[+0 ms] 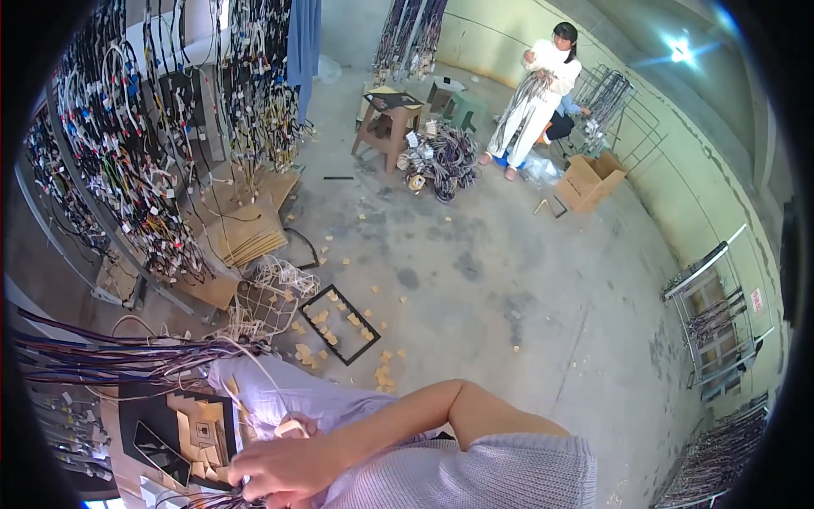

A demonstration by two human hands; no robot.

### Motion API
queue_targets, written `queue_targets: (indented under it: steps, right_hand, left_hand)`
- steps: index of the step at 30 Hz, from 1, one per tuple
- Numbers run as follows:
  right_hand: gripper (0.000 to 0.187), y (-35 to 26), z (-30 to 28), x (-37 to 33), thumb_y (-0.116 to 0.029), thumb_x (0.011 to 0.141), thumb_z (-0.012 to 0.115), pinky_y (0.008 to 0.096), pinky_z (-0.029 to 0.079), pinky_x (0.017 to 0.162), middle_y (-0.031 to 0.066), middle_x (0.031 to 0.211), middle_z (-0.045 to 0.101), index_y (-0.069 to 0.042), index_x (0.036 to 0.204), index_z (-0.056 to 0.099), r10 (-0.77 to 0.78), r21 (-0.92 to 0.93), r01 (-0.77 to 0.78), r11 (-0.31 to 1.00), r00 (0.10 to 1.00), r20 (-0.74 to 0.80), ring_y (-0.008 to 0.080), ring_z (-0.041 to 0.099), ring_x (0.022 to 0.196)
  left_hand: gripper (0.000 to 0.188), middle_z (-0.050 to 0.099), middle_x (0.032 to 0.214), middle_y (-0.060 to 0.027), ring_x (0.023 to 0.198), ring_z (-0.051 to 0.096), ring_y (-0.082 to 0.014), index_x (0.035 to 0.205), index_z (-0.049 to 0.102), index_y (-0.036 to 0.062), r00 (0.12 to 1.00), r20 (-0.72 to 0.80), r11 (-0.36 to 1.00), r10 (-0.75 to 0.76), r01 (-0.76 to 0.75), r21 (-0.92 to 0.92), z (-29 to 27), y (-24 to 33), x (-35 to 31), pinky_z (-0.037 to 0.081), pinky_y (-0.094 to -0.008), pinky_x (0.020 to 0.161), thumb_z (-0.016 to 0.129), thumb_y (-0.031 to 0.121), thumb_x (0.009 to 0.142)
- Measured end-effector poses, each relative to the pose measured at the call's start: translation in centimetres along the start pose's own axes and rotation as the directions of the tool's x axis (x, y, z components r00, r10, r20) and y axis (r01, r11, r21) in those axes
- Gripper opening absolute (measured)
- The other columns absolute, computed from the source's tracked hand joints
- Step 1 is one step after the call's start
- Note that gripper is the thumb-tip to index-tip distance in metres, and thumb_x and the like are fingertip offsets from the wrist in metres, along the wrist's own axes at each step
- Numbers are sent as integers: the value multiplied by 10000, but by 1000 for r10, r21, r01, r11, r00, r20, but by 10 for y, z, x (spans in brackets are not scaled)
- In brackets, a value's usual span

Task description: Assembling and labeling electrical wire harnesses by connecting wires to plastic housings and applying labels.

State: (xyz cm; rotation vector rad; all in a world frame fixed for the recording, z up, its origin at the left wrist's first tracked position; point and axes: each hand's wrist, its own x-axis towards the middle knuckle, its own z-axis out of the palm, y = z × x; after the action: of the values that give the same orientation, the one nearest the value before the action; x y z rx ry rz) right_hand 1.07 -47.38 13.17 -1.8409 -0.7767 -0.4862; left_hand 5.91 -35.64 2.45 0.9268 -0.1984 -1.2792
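My right arm reaches across the lower edge from the right, and my right hand (284, 471) is over the bench at the lower left. Its fingers are curled together, and what they hold is hidden. Thin dark wires (208, 500) lie just beside those fingertips. Beyond the right wrist a few more fingers show, seemingly of my left hand (297, 425); the rest of it is covered. A white cable (267, 373) runs down toward them over lavender cloth. A phone-like dark slab (161, 454) lies near brown card pieces (203, 433) on the bench.
A bundle of purple and dark cables (127, 360) juts in from the left. Wire harnesses (119, 144) hang on a rack behind. A black frame (339, 324) and card scraps lie on the floor. Farther off are a stool (386, 131), cable coils (445, 161), an open carton (591, 181) and two people.
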Motion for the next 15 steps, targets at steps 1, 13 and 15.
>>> queue_targets:
  steps: [1,13,15]
  right_hand:
    - [251,5,-10,2,-199,828,634,421,426,849,102,985,541,2,968,576,-56,-227,60,972,998,24,256,530,1004]
    - [248,51,-124,-17,-275,850,620,429,443,675,95,764,589,-51,744,607,401,-323,-397,859,914,-58,323,585,743]
    - [176,44,-143,-20,-205,884,591,436,461,703,123,837,603,-35,863,632,529,-446,-464,765,848,27,332,596,793]
  left_hand:
    - [490,613,1055,-106,952,597,-205,1221,505,46,995,-83,982,48,-31,188,-17,-3,-6,508,-341,774,658,297,829]
    - [403,631,813,-76,607,565,-147,1162,507,-40,997,59,841,47,-72,537,-31,43,-60,468,-234,572,640,147,831]
    - [354,616,762,-28,585,559,-106,1133,534,-2,991,-110,865,-81,125,486,-5,63,-64,449,-216,533,623,85,801]
